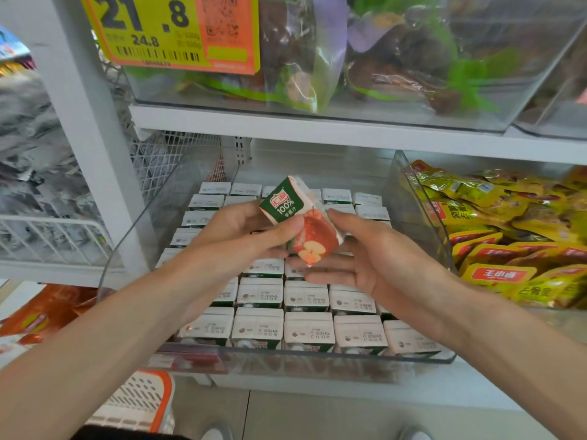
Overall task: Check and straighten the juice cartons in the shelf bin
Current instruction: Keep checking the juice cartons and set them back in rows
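Note:
A small green and red apple juice carton is held tilted above the bin, its printed front toward me. My left hand grips it from the left, thumb across its front. My right hand holds its right side, thumb on the upper edge and fingers under its bottom end. Below, a clear plastic shelf bin holds several rows of upright juice cartons with white tops and printed date codes. My hands hide the middle rows.
A clear bin of yellow snack packs sits to the right. Above, a white shelf carries clear bins of bagged goods and a yellow price tag. A white wire basket is left; an orange and white basket stands on the floor.

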`<state>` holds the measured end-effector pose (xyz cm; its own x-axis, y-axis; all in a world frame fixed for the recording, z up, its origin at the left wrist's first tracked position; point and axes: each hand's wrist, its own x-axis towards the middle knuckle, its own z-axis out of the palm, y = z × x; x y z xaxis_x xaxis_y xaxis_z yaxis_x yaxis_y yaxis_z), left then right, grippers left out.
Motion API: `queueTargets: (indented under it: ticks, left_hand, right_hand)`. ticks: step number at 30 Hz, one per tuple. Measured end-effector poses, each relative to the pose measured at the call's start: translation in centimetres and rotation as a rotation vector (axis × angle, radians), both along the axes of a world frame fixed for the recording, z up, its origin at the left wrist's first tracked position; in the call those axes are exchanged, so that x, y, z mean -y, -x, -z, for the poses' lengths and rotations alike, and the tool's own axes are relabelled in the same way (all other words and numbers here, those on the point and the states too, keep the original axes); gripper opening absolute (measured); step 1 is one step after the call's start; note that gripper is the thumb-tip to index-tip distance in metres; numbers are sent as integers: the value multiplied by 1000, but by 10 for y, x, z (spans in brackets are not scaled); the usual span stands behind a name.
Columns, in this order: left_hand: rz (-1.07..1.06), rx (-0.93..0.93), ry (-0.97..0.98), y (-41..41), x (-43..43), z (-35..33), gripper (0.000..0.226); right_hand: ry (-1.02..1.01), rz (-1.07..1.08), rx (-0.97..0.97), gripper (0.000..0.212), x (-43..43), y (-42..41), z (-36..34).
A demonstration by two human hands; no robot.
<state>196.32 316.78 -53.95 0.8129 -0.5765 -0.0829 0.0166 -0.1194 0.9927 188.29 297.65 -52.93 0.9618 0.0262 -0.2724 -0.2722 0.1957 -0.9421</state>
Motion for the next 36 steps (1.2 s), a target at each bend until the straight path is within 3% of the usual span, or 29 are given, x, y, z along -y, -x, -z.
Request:
queueTargets:
  ticks: [8, 14, 30, 36]
  left_hand:
    - [-136, 337, 49, -3, -1, 3, 43]
    - [-150, 510, 73, -3, 3, 2, 41]
    - [-76, 404, 93, -4, 1, 1, 37]
    - [-53, 409, 49, -4, 1, 4, 76]
  right_hand:
    - [246, 90, 130, 27, 2, -1, 0]
    - [389, 40, 246, 49, 5, 6, -2]
    - [288, 195, 222, 21, 4, 4, 4]
    - [422, -4, 285, 55, 0, 8, 1]
